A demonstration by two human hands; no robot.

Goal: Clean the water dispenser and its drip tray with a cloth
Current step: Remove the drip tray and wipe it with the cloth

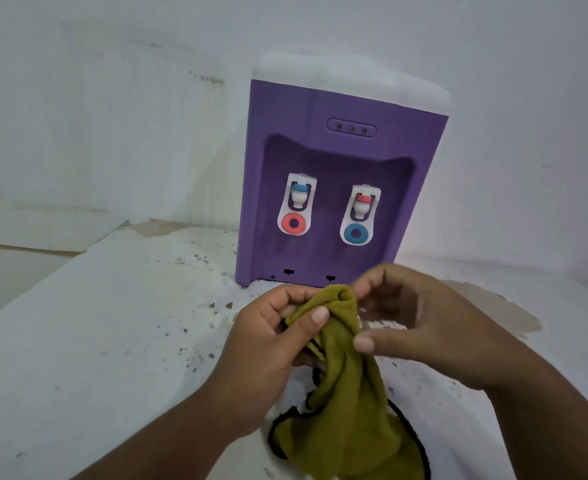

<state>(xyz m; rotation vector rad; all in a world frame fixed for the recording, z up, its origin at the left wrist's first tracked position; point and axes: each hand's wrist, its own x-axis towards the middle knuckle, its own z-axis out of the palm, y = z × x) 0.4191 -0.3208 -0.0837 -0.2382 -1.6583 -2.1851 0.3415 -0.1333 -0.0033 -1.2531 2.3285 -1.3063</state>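
A purple water dispenser (341, 161) with a white top stands against the wall, two white taps on its recessed front. In front of it, both hands hold up an olive-green cloth (344, 393) with a black edge; its lower part hangs down. My left hand (268, 344) pinches the cloth's top between thumb and fingers. My right hand (420, 323) touches the cloth's top fold with its fingertips and its thumb presses the side. A white object shows faintly behind my hands (382, 323); I cannot tell whether it is the drip tray.
The dispenser stands on a white counter (119, 323) speckled with dark spots and chips. A brownish stain (507, 313) lies to the right. The counter's left edge drops off toward a tiled wall. White walls close off the back and right.
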